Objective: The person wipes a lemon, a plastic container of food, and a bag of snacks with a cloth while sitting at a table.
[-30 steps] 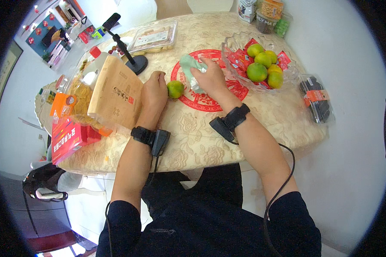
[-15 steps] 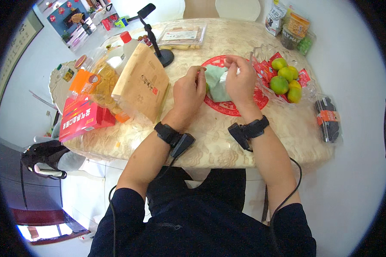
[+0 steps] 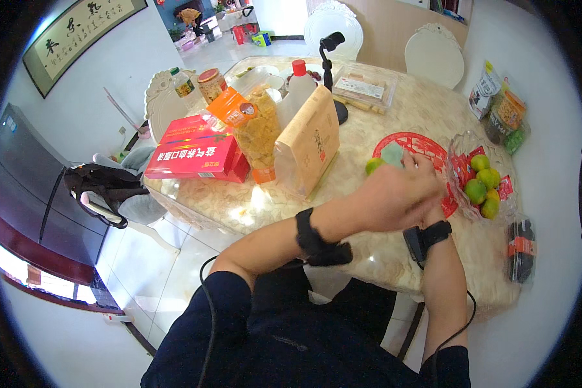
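My right hand (image 3: 421, 167) is partly hidden. Its curled fingers close at the edge of a pale green cloth (image 3: 392, 154), which lies over a red openwork mat (image 3: 412, 138). Across it, nearer to me, passes my left hand (image 3: 394, 199), smeared by motion, so its fingers cannot be read. Just left of the cloth sits a green citrus fruit (image 3: 374, 166). Both wrists wear black straps with cabled boxes.
To the right stand a glass bowl (image 3: 458, 178) of green citrus and a dark-filled plastic pack (image 3: 520, 251). On the left are a paper bag (image 3: 309, 145), a snack bag (image 3: 257, 129), a red box (image 3: 197, 150) and a black stand (image 3: 328, 71). A person (image 3: 189, 19) bends far back.
My left hand has swung rightward from the cloth's left side to in front of my right hand. The view has turned left, so the table appears lower and farther right.
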The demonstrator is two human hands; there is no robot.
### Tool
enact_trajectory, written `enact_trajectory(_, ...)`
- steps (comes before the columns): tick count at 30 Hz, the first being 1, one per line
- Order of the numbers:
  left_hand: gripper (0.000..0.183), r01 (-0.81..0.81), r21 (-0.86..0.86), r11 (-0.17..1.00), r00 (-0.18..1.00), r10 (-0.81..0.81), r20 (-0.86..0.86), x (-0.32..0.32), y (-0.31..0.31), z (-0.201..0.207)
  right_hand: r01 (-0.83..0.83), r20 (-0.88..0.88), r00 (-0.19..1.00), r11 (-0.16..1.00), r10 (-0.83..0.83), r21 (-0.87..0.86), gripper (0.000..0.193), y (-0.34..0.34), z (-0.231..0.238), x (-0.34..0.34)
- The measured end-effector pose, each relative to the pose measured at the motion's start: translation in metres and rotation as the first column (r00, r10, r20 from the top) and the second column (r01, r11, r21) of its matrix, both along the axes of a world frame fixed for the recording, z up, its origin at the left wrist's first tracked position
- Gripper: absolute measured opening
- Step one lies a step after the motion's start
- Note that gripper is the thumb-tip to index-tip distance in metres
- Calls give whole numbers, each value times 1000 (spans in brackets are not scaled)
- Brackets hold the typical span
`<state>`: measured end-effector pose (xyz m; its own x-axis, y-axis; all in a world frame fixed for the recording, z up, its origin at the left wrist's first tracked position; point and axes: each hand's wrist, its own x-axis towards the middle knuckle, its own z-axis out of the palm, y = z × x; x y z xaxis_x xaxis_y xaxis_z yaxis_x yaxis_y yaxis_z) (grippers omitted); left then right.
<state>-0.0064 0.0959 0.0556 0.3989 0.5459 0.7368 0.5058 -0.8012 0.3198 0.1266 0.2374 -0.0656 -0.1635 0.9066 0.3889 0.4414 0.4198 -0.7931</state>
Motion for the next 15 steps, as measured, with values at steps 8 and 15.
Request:
enact_trajectory(8, 13, -324, 343, 881, 944, 327, 53, -150, -120, 56, 53, 56, 997, 990, -46, -129, 32, 3, 8, 8)
enact_trajectory(15, 31, -914, 161, 372, 405, 856, 320, -414, -27, 79, 66, 11, 998, 985, -65, -160, 28, 3, 8, 6)
